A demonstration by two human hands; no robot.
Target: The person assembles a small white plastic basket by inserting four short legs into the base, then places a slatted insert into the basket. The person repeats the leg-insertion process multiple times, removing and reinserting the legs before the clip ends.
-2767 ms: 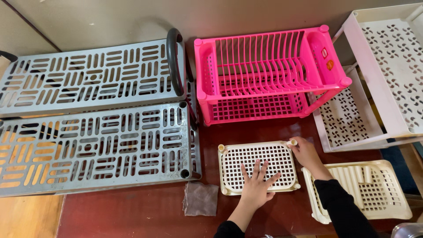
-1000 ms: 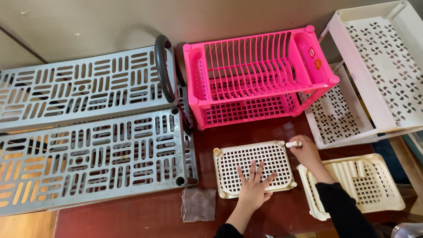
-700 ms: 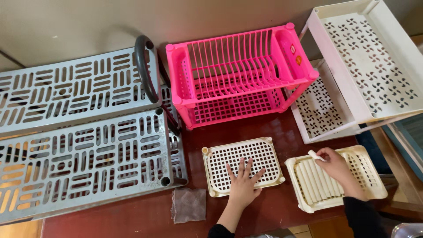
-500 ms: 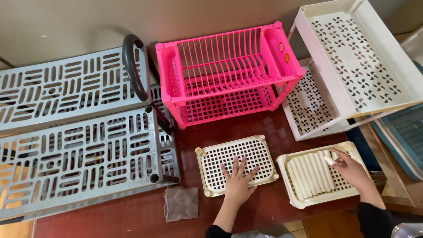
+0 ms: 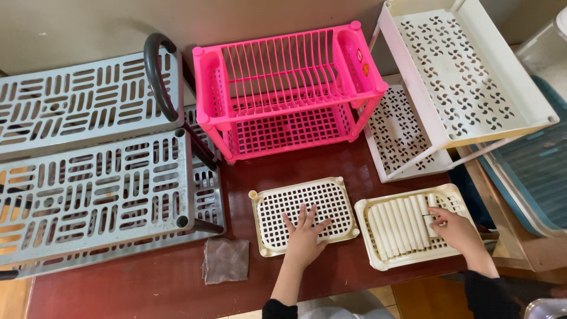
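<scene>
Dark red counter (image 5: 366,171) carries everything, set against a plain wall. Nearest the person, the left hand (image 5: 304,233) lies flat on a cream grid tray (image 5: 304,212), fingers (image 5: 301,214) spread and open, pinning it down. A grey cloth (image 5: 225,260) lies just left of that tray.

To the right, the right hand (image 5: 455,229) rests in a second cream tray (image 5: 378,260), its fingers curled onto one of the cream tubes (image 5: 397,224) lying side by side in it; they seem to pinch the rightmost tube at the end of the row, though whether they fully grip it I cannot tell.

The tubes look like light, stiff, hollow plastic, smooth and round, so they would likely roll and slip. A pinch across the middle, or thumb and finger at the two ends, looks the safest hold. The grid tray looks light and rigid but thin; I judge the thicker rim or the corner sockets the best places to take it, as the mesh could flex.

Further back stand a pink two-tier rack (image 5: 283,88), grey slotted shelves (image 5: 88,153) with a dark handle (image 5: 155,74) on the left, and a white perforated shelf unit (image 5: 466,71) on the right.
</scene>
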